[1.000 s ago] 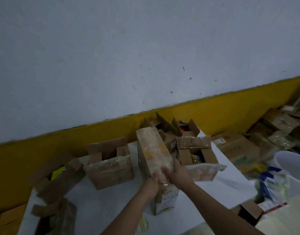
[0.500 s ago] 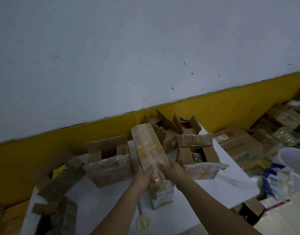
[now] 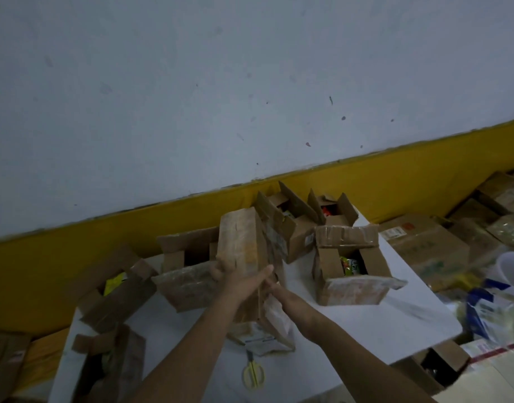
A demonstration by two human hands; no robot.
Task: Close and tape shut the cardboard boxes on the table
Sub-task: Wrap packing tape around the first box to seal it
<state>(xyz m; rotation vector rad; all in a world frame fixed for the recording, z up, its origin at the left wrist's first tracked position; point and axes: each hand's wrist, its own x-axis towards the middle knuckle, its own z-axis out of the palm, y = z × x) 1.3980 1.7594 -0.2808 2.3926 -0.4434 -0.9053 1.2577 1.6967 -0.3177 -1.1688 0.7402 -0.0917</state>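
While open boxes [image 3: 348, 274] crowd the tabletop's [image 3: 395, 324] far edge, scissors [image 3: 253, 373] at near edge: taped box [image 3: 241, 242] on end, centre; left hand [image 3: 238, 276] grips it; right hand [image 3: 279, 292] alongside, hold unclear.

- Table [image 3: 366, 315]: plain white.
- Tall box [image 3: 244, 242] over the table's middle: brown, glossy pale tape.
- Scissors [image 3: 252, 373] at the table's near edge: yellow handles.
- Wall [image 3: 250, 112] behind the table: grey-white over a yellow band.

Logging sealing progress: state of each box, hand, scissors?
taped box, closed, tilted
left hand, grips taped box
right hand, holds taped box
near right box, flaps open
rear left box, flaps open
rear right box, flaps open
middle-left box, flaps open
scissors, lying on table
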